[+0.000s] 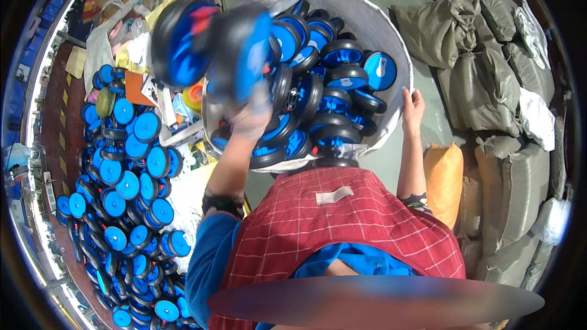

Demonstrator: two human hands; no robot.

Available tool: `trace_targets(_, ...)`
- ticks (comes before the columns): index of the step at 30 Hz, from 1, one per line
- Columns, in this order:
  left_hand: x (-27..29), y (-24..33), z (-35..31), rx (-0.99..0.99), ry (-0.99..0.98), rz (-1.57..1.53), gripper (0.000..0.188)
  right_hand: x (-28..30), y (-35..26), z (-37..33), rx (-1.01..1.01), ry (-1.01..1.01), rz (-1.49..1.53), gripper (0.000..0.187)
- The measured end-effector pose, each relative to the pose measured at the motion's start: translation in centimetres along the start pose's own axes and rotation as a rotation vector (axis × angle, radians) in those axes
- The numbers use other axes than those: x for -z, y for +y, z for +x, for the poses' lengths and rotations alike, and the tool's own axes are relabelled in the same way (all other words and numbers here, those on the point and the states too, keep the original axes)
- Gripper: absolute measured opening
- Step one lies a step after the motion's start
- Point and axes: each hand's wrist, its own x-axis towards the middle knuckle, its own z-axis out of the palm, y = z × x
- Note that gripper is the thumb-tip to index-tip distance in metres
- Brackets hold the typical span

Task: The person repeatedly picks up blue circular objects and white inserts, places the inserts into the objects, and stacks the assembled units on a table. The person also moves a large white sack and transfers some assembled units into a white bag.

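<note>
My left hand [252,119], smeared by motion, is raised over the left side of a big white woven sack [402,43]. It grips a double wheel [244,52] with blue hubs, black tyres and a bit of red. The two wheels are blurred and stand above the sack's left rim. Inside the sack lie several more blue-and-black wheels [346,77], piled in a jumble. On the right side, my right hand [414,107] is closed on the sack's rim, its fingertips at the edge.
A large heap of the same wheels [127,184] covers the floor at left. Beside it stands a white box [181,134] of odds and ends, with a tape roll [194,95] nearby. Stuffed grey-green sacks [483,88] and an orange sack [443,177] line the right.
</note>
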Motion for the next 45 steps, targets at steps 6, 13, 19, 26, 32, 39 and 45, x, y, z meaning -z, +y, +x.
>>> trace_targets(6,-22.1,-6.0,-2.5,0.112,-0.502,0.289,0.048,-0.9,-0.5,-0.3,0.047,-0.019,0.114,0.015)
trace_targets(13,-27.0,-7.7,-0.7,0.301,-1.091,0.395,0.05,0.0,-0.9,0.1,0.055,-0.038,0.105,0.014)
trace_targets(19,-7.4,0.9,-3.0,-0.099,-0.47,0.281,0.038,1.5,-0.6,-0.8,-0.055,-0.057,-0.041,0.015)
trace_targets(26,17.6,-3.5,-13.1,0.311,0.214,0.758,0.038,3.0,3.3,-8.2,-0.143,-0.352,-0.387,0.046)
trace_targets(32,20.5,-14.1,-10.3,0.405,0.021,0.735,0.037,1.8,0.9,-14.3,-0.714,-0.596,-0.27,0.04)
trace_targets(39,9.9,-20.9,5.6,0.193,-0.49,0.938,0.054,0.6,1.1,-14.5,-0.665,-0.603,-0.135,0.039)
trace_targets(45,9.3,-27.4,7.7,0.272,-0.622,0.798,0.051,-0.1,2.0,-15.4,-0.637,-0.496,-0.079,0.035)
